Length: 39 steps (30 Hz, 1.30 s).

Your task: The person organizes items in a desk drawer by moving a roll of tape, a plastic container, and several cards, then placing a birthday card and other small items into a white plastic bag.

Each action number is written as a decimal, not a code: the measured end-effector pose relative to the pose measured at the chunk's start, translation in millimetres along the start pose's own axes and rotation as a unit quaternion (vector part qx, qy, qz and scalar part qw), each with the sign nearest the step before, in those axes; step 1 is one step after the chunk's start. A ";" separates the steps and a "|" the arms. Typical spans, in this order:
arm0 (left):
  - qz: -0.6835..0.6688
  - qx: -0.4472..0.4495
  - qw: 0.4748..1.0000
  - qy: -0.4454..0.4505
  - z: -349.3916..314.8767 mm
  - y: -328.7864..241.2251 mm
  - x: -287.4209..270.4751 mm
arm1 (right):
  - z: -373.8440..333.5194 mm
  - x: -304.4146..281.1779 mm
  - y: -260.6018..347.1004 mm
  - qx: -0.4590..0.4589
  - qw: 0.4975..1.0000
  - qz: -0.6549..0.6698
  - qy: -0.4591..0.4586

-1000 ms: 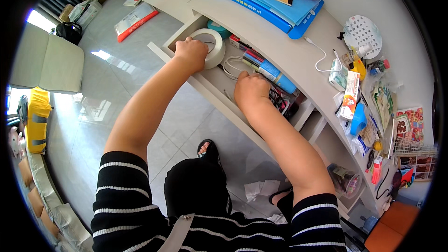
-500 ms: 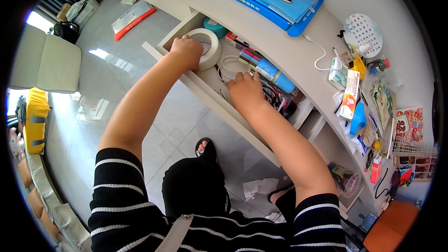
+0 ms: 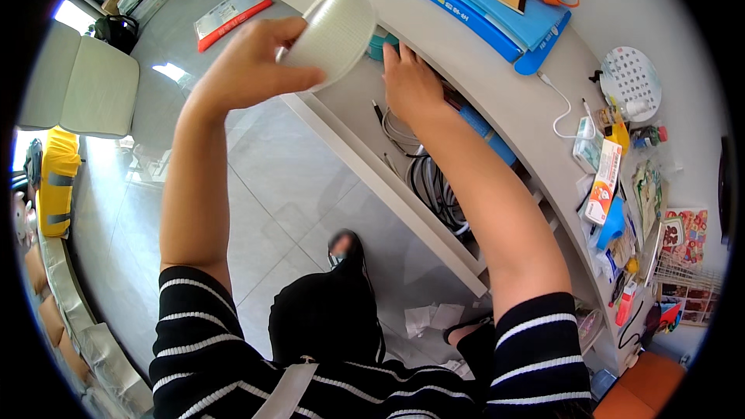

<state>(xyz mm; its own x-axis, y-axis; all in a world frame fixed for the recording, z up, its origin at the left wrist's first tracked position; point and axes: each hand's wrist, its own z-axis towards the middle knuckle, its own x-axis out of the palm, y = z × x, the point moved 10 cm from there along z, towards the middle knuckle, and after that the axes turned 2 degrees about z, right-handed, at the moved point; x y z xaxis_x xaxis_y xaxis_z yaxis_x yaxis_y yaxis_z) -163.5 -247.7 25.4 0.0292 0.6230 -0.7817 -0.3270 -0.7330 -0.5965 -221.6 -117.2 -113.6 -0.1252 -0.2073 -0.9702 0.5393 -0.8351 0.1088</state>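
At upper centre, the raised left hand (image 3: 256,66) clasps the tape (image 3: 335,37) between thumb and fingers; the right hand (image 3: 413,84) slants over the drawer (image 3: 351,98), fingers slightly parted (any hold, I cannot tell).

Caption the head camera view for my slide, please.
Left hand holds a white tape roll; right hand reaches into an open drawer.
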 end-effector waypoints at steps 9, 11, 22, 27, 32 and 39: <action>0.057 -0.065 0.996 0.010 -18.7 30.8 -21.8 | 13.5 35.7 -18.8 0.113 0.970 -0.057 0.205; 0.068 -0.050 0.996 0.019 -19.7 29.9 -16.8 | 18.3 30.7 -20.2 0.134 0.978 0.013 0.159; 0.137 -0.018 0.990 0.026 -25.8 12.1 -13.9 | 37.4 32.6 -5.2 0.124 0.982 0.137 0.036; 0.146 0.046 0.985 0.076 -19.0 2.4 -0.4 | -22.2 -11.9 26.9 0.009 0.982 0.174 0.069; 0.172 0.044 0.957 0.229 9.6 -6.6 51.4 | -68.6 -42.2 15.0 -0.069 0.990 0.112 0.040; 0.338 -0.009 0.900 0.274 52.1 9.5 121.1 | -87.5 -46.0 15.8 -0.080 0.987 0.134 0.046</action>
<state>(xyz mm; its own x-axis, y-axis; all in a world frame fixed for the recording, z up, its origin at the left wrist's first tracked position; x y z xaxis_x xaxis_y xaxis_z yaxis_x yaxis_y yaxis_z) -212.2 -165.0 -65.4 0.2923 -0.1923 -0.9368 -0.4291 -0.9018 0.0512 -134.4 -76.4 -86.3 0.1112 -0.3562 -0.9278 0.6686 -0.6639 0.3350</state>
